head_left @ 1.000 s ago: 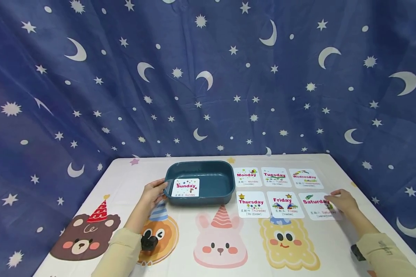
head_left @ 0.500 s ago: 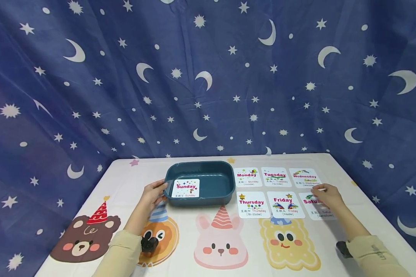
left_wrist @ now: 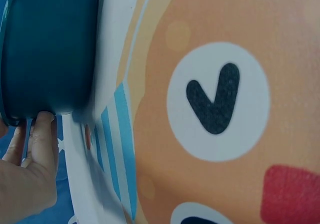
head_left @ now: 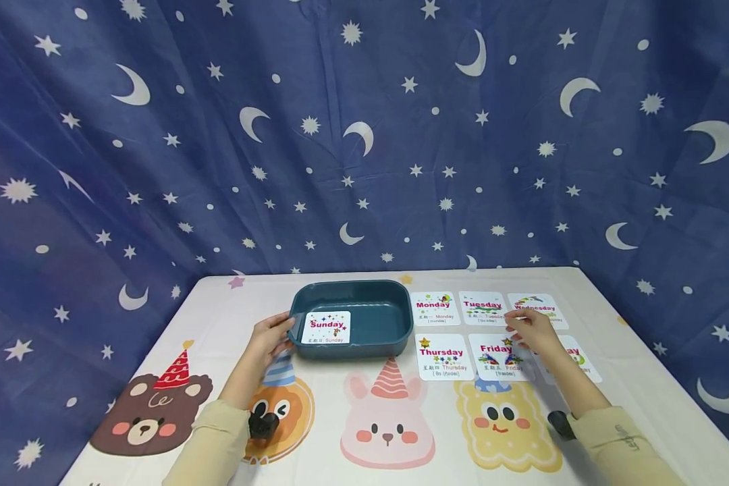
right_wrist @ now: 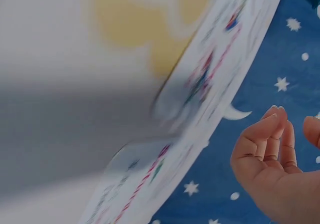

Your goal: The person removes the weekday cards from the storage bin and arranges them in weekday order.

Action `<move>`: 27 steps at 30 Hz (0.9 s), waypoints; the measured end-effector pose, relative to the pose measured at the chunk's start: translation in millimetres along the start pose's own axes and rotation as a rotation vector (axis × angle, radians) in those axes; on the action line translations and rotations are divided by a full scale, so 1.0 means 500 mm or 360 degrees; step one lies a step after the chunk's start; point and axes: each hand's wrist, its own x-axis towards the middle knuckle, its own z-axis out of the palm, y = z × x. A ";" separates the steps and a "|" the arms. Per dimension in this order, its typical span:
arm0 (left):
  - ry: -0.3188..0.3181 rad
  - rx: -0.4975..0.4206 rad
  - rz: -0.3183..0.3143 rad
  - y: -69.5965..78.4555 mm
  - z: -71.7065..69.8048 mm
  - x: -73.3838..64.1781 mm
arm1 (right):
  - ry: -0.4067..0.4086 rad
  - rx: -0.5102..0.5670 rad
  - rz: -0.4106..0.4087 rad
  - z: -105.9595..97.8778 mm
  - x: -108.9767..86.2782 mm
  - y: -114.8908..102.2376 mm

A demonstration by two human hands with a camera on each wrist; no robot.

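My left hand (head_left: 270, 336) grips the left end of a dark teal plastic tray (head_left: 352, 352); in the left wrist view the fingers (left_wrist: 44, 134) lie against its wall. A Sunday card (head_left: 326, 329) lies inside the tray at the left. Over the right-hand cards hovers my right hand (head_left: 536, 332), fingers loosely bent, thumb apart, nothing held. It is nearest the Tuesday card (head_left: 482, 305), Wednesday card (head_left: 537, 305) and Friday card (head_left: 497, 364). The arm partly covers the Saturday card (head_left: 583, 368). A Monday card (head_left: 435, 309) and Thursday card (head_left: 444, 358) lie closer to the tray.
A white cloth with printed cartoon animals covers the table (head_left: 449, 432). Behind it hangs a blue curtain (head_left: 401, 189) with moons and stars. The six right-hand cards form two rows right beside the tray.
My right hand has moved left, from the Saturday card across toward the gap between the Tuesday and Friday cards. The left hand, tray and cards have stayed put.
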 end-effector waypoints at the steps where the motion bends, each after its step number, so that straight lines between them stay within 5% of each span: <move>1: 0.0005 0.0001 -0.0004 0.000 0.000 0.000 | -0.0022 0.0032 -0.0011 0.007 -0.007 -0.015; 27: 0.0022 0.0015 -0.0002 -0.004 -0.001 0.006 | -0.0313 0.0549 -0.0064 0.186 -0.050 -0.155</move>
